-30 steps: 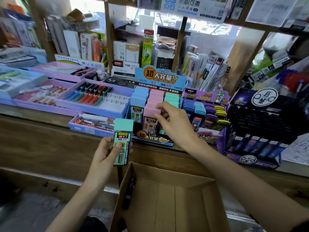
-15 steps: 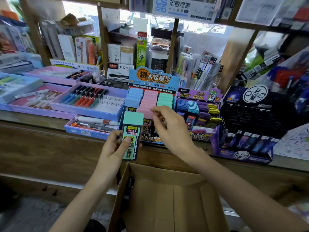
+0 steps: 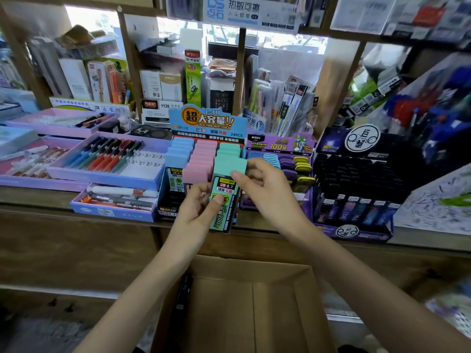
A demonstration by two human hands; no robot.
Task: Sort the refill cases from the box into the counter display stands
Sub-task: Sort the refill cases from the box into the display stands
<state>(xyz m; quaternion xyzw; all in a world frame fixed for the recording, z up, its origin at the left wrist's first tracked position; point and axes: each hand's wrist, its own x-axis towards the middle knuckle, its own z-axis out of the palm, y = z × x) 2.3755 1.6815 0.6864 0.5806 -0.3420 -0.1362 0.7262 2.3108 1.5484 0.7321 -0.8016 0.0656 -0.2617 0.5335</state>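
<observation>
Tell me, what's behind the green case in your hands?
The display stand, holding blue cases, pink cases and green cases. The held green case and the right hand hide the green row's front.

The blue display stand [image 3: 207, 121] header reads "超大容量!!", "2B/0.7MM MPR-2066A" and "24PCS". The green refill case [image 3: 226, 187] says "2B 0.7" and "200". The purple stand [image 3: 279, 145] beside it shows "0.7 HB" and "100". A white box [image 3: 163, 108] behind reads "1120", a green carton [image 3: 193, 72] "G-5", and the hanging sign [image 3: 244, 8] overhead "DS 热敏可擦".
</observation>
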